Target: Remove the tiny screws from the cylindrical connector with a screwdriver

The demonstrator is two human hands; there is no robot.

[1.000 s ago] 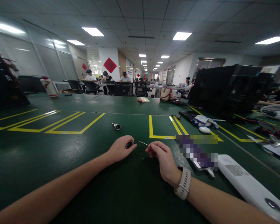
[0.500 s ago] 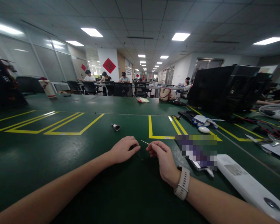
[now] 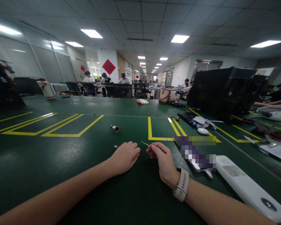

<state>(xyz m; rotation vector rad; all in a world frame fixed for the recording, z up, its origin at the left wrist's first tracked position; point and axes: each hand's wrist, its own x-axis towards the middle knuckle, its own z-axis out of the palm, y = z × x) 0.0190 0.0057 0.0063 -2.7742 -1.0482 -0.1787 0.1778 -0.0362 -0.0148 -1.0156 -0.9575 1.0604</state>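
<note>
My right hand [image 3: 159,156] is closed in a pinch around a thin metal rod [image 3: 144,143], whose pale tip points left toward my other hand. The rest of the rod is hidden by the fingers. My left hand [image 3: 125,157] lies low over the green table [image 3: 89,175], back up, with its fingers curled together. Whatever is under those fingers is hidden. Just left of its knuckles a small metal piece [image 3: 116,146] rests on the table. Farther off lies a silver cylindrical metal part [image 3: 115,128] with a narrow stem.
To the right are a partly blurred phone-like device [image 3: 194,153], a long white device [image 3: 243,184], a white oval object [image 3: 203,131] and gloves [image 3: 201,121]. Black equipment [image 3: 215,90] stands beyond them. Yellow tape [image 3: 61,135] marks the table. Other people sit at far desks.
My left hand has turned, its fingers curling down more. A tiny dark piece between my hands has gone from sight, and the small metal piece to the left has come into view.
</note>
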